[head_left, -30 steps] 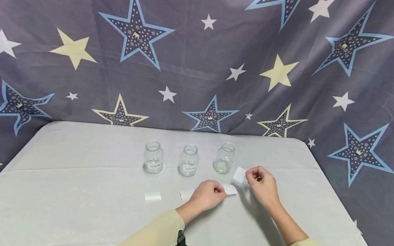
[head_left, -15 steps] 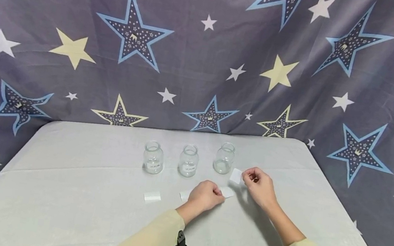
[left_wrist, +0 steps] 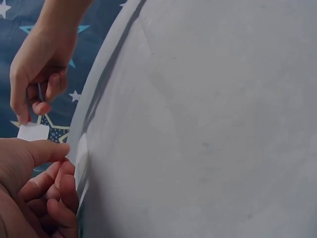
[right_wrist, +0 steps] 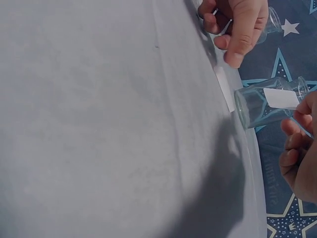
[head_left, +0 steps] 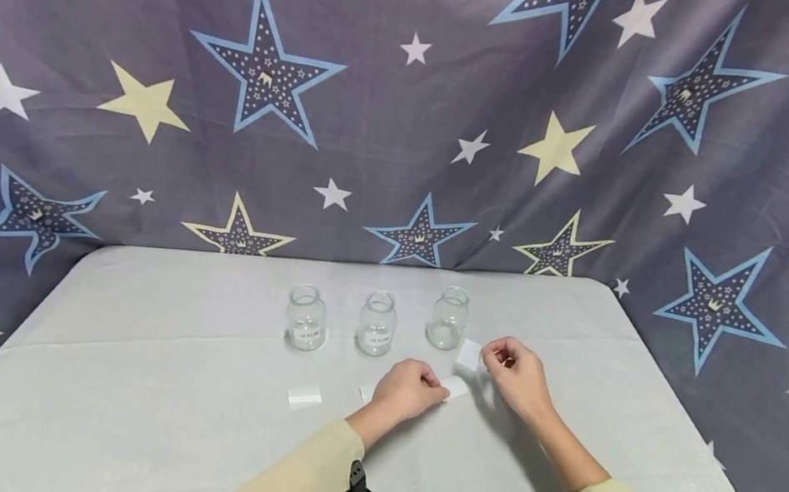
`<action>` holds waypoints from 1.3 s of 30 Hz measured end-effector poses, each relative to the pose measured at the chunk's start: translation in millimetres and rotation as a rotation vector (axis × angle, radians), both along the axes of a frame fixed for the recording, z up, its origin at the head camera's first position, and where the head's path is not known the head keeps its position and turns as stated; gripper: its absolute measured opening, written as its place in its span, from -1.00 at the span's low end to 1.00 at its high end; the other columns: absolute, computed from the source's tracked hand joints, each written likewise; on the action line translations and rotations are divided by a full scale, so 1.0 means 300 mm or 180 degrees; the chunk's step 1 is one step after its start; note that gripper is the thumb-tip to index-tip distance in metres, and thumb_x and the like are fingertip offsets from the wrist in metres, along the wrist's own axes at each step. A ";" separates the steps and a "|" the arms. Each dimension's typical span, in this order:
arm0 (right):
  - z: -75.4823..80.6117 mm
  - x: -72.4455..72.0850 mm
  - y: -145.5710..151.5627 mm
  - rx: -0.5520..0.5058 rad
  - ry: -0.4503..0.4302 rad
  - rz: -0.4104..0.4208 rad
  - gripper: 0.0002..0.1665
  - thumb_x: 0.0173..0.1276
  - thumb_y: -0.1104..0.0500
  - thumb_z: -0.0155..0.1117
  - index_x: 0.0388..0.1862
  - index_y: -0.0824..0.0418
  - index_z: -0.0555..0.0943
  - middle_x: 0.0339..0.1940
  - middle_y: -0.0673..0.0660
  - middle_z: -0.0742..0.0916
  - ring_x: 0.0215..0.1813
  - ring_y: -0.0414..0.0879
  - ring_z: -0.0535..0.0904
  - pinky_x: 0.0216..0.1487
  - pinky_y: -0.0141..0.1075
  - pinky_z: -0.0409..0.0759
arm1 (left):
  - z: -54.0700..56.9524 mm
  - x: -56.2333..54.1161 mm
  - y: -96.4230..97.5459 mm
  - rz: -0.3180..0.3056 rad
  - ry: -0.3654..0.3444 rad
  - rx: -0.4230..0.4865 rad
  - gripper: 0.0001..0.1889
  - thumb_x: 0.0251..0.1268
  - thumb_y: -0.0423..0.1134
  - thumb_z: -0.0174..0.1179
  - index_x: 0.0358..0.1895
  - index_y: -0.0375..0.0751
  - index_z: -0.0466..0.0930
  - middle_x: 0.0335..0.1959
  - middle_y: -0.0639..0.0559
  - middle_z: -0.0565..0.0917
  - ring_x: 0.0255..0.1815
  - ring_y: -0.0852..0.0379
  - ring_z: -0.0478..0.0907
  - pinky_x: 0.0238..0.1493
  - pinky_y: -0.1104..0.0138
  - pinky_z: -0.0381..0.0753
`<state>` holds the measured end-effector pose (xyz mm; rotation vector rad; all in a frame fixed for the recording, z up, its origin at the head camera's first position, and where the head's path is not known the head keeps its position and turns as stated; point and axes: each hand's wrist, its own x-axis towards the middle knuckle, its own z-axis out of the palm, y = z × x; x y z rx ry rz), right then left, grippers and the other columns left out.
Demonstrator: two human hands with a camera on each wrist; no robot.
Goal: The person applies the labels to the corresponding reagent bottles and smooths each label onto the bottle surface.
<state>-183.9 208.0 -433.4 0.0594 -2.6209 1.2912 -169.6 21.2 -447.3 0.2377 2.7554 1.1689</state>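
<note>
In the head view, my right hand (head_left: 516, 376) pinches a small white label (head_left: 469, 355) by its right edge, holding it above the table near the unlabelled right glass jar (head_left: 448, 318). Seen from the right wrist, the label (right_wrist: 281, 98) overlaps the jar (right_wrist: 252, 108); whether they touch I cannot tell. My left hand (head_left: 408, 389) pinches the left end of a white paper strip (head_left: 454, 387) low over the table. In the left wrist view, the left hand's (left_wrist: 37, 186) thumb and index finger meet beside the strip (left_wrist: 83, 158).
A left jar (head_left: 307, 319) and a middle jar (head_left: 377, 324) stand in the row, each with a printed white label. Another white strip (head_left: 304, 395) lies in front, and one more (head_left: 366, 393) is partly behind the left hand. A star-patterned curtain (head_left: 413, 114) hangs behind the table (head_left: 141, 379).
My right hand has shifted slightly left and down with the label. The strip in my left hand has been lowered and lies flatter; the left hand has moved slightly left. The jars stay put.
</note>
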 end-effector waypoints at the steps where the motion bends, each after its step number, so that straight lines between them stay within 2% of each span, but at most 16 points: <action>1: 0.000 0.001 -0.001 -0.0008 0.0014 0.0002 -0.89 0.22 0.20 0.22 -0.38 0.23 0.62 -0.54 0.06 0.60 -0.46 -0.23 0.42 -0.37 -0.46 0.38 | 0.000 -0.002 -0.001 0.0003 0.0000 0.0069 -0.84 0.04 -0.06 0.33 -0.50 -0.04 0.64 -0.55 0.18 0.62 -0.52 0.28 0.44 -0.44 0.42 0.41; 5: -0.001 0.006 -0.008 -0.0011 0.0097 0.0027 -0.91 0.21 0.21 0.23 -0.39 0.23 0.62 -0.55 0.05 0.59 -0.47 -0.23 0.41 -0.39 -0.46 0.37 | 0.009 -0.010 -0.003 0.0010 0.0065 0.0491 -0.86 0.08 -0.13 0.31 -0.44 -0.11 0.64 -0.53 0.12 0.63 -0.53 0.30 0.44 -0.44 0.44 0.43; 9: -0.004 0.009 -0.021 0.0017 0.0166 0.0071 -0.91 0.21 0.21 0.24 -0.39 0.22 0.63 -0.56 0.05 0.60 -0.48 -0.24 0.41 -0.41 -0.45 0.37 | 0.021 -0.015 0.002 0.0096 0.0290 0.0931 -0.86 0.10 -0.19 0.29 -0.39 -0.19 0.66 -0.50 0.05 0.64 -0.52 0.32 0.43 -0.45 0.49 0.43; 14: -0.003 0.018 -0.038 -0.0003 0.0182 0.0119 -0.91 0.22 0.21 0.24 -0.38 0.22 0.63 -0.57 0.05 0.61 -0.50 -0.23 0.40 -0.44 -0.45 0.37 | 0.032 -0.021 0.012 0.0235 0.0477 0.1152 -0.86 0.13 -0.19 0.26 -0.35 -0.19 0.68 -0.46 0.02 0.66 -0.45 0.32 0.45 -0.39 0.50 0.44; 26: 0.002 0.039 -0.074 0.0033 0.0494 0.0271 -0.95 0.21 0.22 0.26 -0.39 0.19 0.63 -0.61 0.01 0.59 -0.56 -0.29 0.37 -0.51 -0.45 0.36 | 0.039 -0.028 0.016 0.0327 0.0425 0.1341 -0.79 0.20 -0.18 0.22 -0.28 -0.27 0.68 -0.40 -0.06 0.68 -0.44 0.27 0.49 -0.41 0.48 0.49; 32: 0.001 0.043 -0.084 0.0030 0.0628 0.0449 -0.93 0.24 0.19 0.28 -0.40 0.17 0.64 -0.65 -0.03 0.57 -0.61 -0.32 0.34 -0.56 -0.46 0.32 | 0.041 -0.033 0.011 0.0360 0.0204 0.1595 -0.73 0.25 -0.14 0.18 -0.28 -0.32 0.66 -0.44 -0.08 0.66 -0.63 0.29 0.48 -0.53 0.47 0.52; 39: -0.007 0.048 -0.092 0.0126 0.0695 0.0567 -0.96 0.23 0.22 0.28 -0.39 0.14 0.66 -0.65 -0.07 0.56 -0.62 -0.35 0.32 -0.58 -0.47 0.31 | 0.030 -0.040 0.005 0.0419 0.0003 0.1795 -0.73 0.26 -0.13 0.17 -0.30 -0.32 0.66 -0.47 -0.04 0.66 -0.61 0.15 0.56 -0.54 0.47 0.50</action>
